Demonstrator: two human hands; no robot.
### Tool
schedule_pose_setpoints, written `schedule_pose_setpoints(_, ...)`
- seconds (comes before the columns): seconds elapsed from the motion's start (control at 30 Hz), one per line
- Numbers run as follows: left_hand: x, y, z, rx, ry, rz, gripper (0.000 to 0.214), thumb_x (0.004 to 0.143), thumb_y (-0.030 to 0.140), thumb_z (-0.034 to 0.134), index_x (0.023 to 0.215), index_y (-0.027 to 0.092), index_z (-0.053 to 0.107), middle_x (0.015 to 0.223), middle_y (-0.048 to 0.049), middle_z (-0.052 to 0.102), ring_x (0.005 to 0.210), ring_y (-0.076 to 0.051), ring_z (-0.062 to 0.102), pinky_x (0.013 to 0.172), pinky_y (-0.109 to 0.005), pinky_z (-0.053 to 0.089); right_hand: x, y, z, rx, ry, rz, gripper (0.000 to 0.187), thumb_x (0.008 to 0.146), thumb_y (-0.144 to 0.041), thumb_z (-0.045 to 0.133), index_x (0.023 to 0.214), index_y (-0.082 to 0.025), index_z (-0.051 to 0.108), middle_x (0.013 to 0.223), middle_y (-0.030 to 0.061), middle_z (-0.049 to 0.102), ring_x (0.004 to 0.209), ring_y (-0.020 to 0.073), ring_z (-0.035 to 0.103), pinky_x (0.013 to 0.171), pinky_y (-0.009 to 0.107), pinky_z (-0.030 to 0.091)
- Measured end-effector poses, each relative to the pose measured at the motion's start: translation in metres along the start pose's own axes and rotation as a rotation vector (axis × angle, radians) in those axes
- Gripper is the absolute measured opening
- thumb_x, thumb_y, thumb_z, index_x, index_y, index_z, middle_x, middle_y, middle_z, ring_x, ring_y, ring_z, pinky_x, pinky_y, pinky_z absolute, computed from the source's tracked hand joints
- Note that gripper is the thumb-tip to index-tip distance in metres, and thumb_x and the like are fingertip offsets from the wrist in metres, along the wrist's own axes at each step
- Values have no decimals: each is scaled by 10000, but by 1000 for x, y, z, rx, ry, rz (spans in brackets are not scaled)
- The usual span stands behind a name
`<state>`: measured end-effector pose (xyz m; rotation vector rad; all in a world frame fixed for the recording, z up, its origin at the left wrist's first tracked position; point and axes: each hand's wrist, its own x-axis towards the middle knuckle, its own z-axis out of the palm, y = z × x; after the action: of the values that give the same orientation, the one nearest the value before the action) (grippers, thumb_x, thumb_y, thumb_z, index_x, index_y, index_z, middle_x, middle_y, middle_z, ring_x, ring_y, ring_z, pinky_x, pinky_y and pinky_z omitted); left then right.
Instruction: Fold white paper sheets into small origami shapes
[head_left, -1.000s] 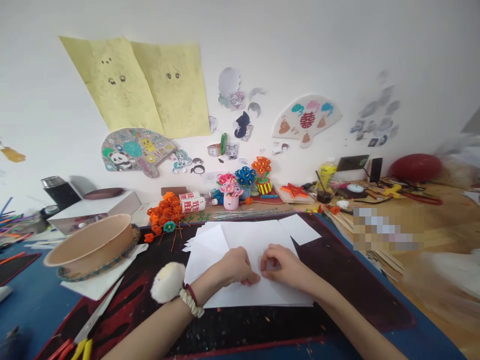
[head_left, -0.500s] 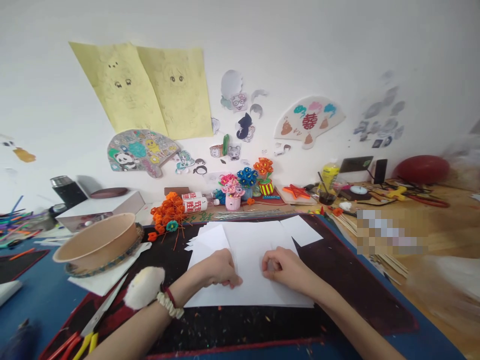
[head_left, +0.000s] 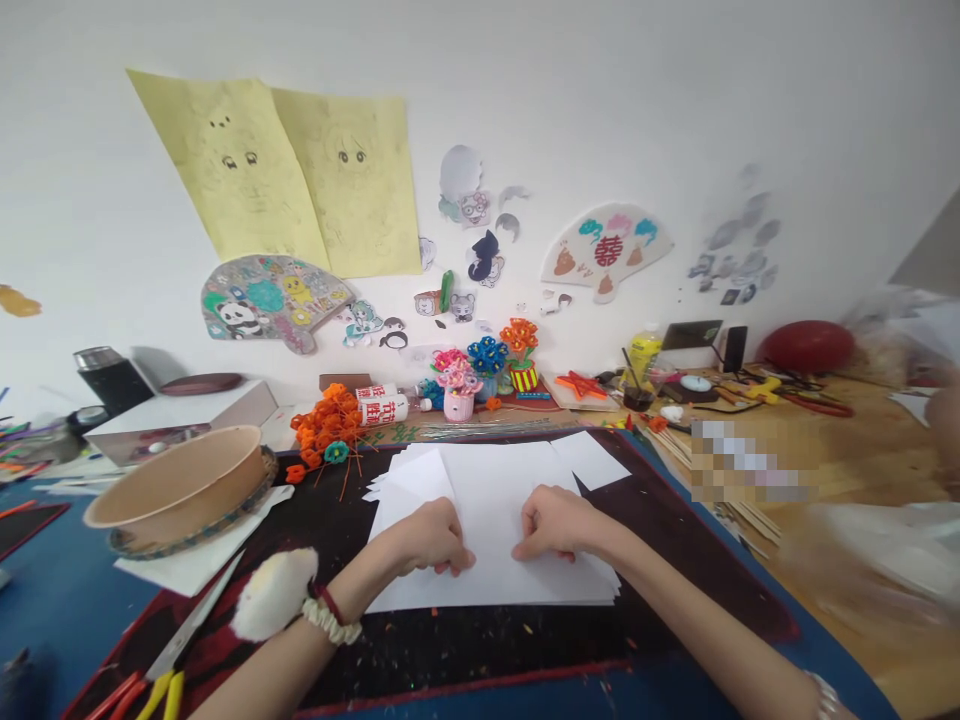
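Note:
A pile of loose white paper sheets lies on the dark mat, its edges fanned out. Over the left part of the pile, my left hand is closed, knuckles up, with its fingertips down at the paper beside the edge of an upper sheet. My right hand rests over the right part, its fingers curled in towards the thumb. Whatever lies between the fingers of either hand is hidden. A gap of bare paper separates the two hands.
Long scissors with red and yellow handles lie left of my forearm, near a white fluffy pad. Further left stands a round tan basin. Orange pipe-cleaner flowers and a pink flowerpot line the back; wooden sticks lie right.
The view has shifted slightly to the right. My right hand has turned over a little, so more of its back shows and its fingers point down. My left hand stays almost in place.

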<state>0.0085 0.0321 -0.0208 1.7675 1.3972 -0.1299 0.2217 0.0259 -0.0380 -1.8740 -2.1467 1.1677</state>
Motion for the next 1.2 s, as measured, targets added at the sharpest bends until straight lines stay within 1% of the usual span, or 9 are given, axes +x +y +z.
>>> schedule_pose_setpoints(0.13,2,-1,-1,15,-5,4,174,583,292,641,483,158,595,362,47,427,363,-96,338,397,-242,249,7,7,-4,65,-90,-22,250,588,-321,767,497,-177,586,339,-68,439,318,79,416,368,198,344)
schedule_pose_setpoints(0.3,4,-1,-1,19,-5,20,170,591,281,628,477,161,590,366,43,428,379,-103,357,416,-246,271,10,16,-6,155,-181,-10,247,614,-261,741,496,-183,538,303,-90,396,281,67,345,298,178,312)
schedule_pose_setpoints(0.63,1,-1,-3,20,-24,37,164,590,286,613,484,163,592,364,43,422,360,-93,324,382,-243,208,-6,42,-20,249,-230,21,262,642,-271,724,518,-184,510,278,-102,381,258,49,305,280,149,263)
schedule_pose_setpoints(0.73,0,0,-3,23,-28,29,166,586,295,616,488,164,592,367,42,423,362,-95,326,377,-241,202,-13,50,-23,251,-198,24,300,648,-291,723,506,-190,479,276,-103,367,252,52,301,284,158,250)
schedule_pose_setpoints(0.8,0,0,-3,26,-26,25,167,585,298,616,488,164,592,370,40,429,365,-97,329,379,-243,209,-15,53,-21,240,-143,25,325,657,-320,726,511,-193,465,287,-103,364,260,57,316,294,165,253)
schedule_pose_setpoints(0.97,-1,3,-2,48,-9,22,153,586,284,614,493,165,590,378,38,443,365,-99,334,382,-244,233,-12,42,-5,169,119,41,346,809,-501,581,653,-196,530,457,-53,525,364,76,456,388,184,344)
schedule_pose_setpoints(1.03,-3,4,-2,66,3,22,153,604,275,606,498,166,589,377,40,441,359,-96,329,381,-243,231,-8,34,0,95,167,71,360,741,-533,654,635,-202,557,478,-38,567,357,87,476,411,209,355)
schedule_pose_setpoints(1.1,-6,5,-4,97,21,22,148,617,253,605,498,167,589,374,42,442,353,-94,325,383,-242,236,-5,27,1,25,173,88,367,650,-510,740,569,-203,555,445,-38,564,332,97,477,433,230,368)
schedule_pose_setpoints(1.2,-13,8,-6,178,107,30,143,621,179,606,482,163,578,403,24,485,393,-115,421,430,-242,319,-4,21,-3,-33,149,81,387,614,-477,770,496,-200,527,400,-43,546,319,108,489,465,247,397)
